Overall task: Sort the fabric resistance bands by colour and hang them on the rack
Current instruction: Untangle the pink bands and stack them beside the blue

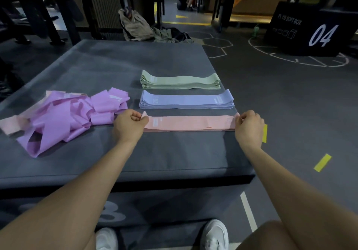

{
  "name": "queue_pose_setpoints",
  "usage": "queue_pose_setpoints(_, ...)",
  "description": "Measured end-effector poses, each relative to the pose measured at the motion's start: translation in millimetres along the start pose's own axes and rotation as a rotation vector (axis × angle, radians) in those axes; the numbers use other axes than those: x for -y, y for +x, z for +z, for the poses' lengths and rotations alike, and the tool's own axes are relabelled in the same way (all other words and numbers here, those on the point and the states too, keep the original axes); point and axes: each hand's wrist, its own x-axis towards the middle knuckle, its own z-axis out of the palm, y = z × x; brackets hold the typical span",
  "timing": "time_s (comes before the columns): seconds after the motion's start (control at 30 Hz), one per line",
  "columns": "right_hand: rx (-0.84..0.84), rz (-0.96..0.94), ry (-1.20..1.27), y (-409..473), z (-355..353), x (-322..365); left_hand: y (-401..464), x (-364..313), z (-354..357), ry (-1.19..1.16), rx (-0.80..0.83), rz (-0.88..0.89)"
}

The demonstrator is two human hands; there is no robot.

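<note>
Pink band [189,123] lies flat near the counter's [96,60] front edge, each end pinched by one hand: left [129,124], right [249,125].

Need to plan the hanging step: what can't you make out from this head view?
- Rack: not in frame.
- Pink band ends: pinched inside left hand and right hand.
- Tangled purple pile: count unclear, bands overlap.
- Band labels: too small to read.

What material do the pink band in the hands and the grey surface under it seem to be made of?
Pink band: apparently woven elastic fabric, matte; fine ribbing shows, and it lies flat between the left hand and right hand.
Grey surface: probably vinyl-covered foam, with a faint sheen and rounded edges.
</note>
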Motion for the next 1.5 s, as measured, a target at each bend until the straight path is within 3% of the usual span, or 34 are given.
queue_pose_setpoints(0.33,-0.084,0.071,0.049,0,-4,7,8,5,-3,0.055,0.042,0.013)
queue_pose_setpoints(0.43,-0.113,-0.04,0.076,-8,-9,25,10,-1,-6,0.091,-0.006,0.153)
queue_pose_setpoints(0.53,0.135,-0.351,0.183,-17,-4,49,11,-9,-12,0.161,0.16,0.411)
queue_pose_setpoints(0.63,0.453,-0.512,0.131,-23,4,64,10,-7,-16,0.338,0.405,0.569)
queue_pose_setpoints(0.83,0.68,-0.565,-0.049,-14,9,58,17,6,-21,0.317,0.573,0.449)
queue_pose_setpoints(1.27,0.66,-0.588,-0.107,-16,4,57,22,10,-20,0.267,0.54,0.452)
queue_pose_setpoints(1.5,0.377,-0.572,-0.111,-24,3,59,12,-6,-18,0.357,0.399,0.684)
